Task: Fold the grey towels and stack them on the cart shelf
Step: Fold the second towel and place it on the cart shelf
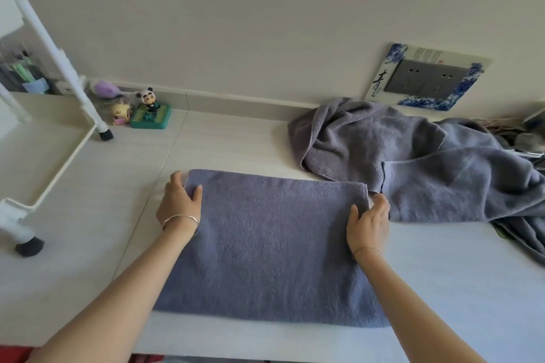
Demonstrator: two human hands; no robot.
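A grey-blue towel (271, 247) lies folded flat as a rectangle on the white table (442, 289) in front of me. My left hand (181, 205) grips its far left corner, thumb on top and fingers round the edge. At the far right corner my right hand (368, 222) pinches the edge. A heap of unfolded grey towels (413, 156) lies crumpled to the right, against the wall. The white cart shelf (44, 156) stands at the left with nothing on the part I see.
Small toy figures (147, 110) and a green tray sit by the wall next to the cart's leg (104, 132). A decorated socket plate (427, 76) is on the wall above the heap. Another cart foot (29, 244) stands at the near left.
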